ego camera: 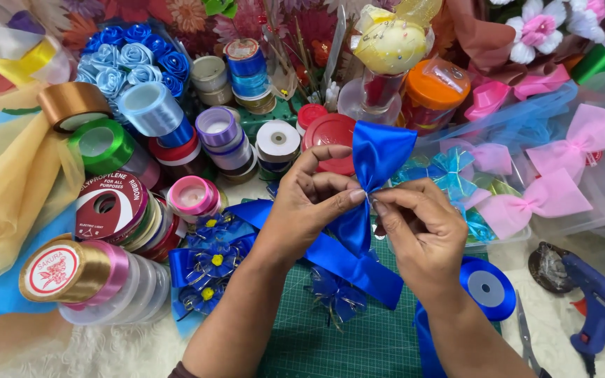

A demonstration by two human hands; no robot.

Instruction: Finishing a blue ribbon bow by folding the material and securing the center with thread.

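A royal blue satin ribbon bow is pinched at its narrow centre between both hands, one wing standing up above my fingers. My left hand grips the pinch from the left with thumb and fingers. My right hand meets it from the right, fingertips on the same spot. The ribbon's tail trails down over a green cutting mat toward a blue ribbon spool.
Many ribbon spools crowd the left and back. Small blue bows with yellow centres lie left of the mat. Pink bows fill a clear tub at right. A blue glue gun and scissors lie at lower right.
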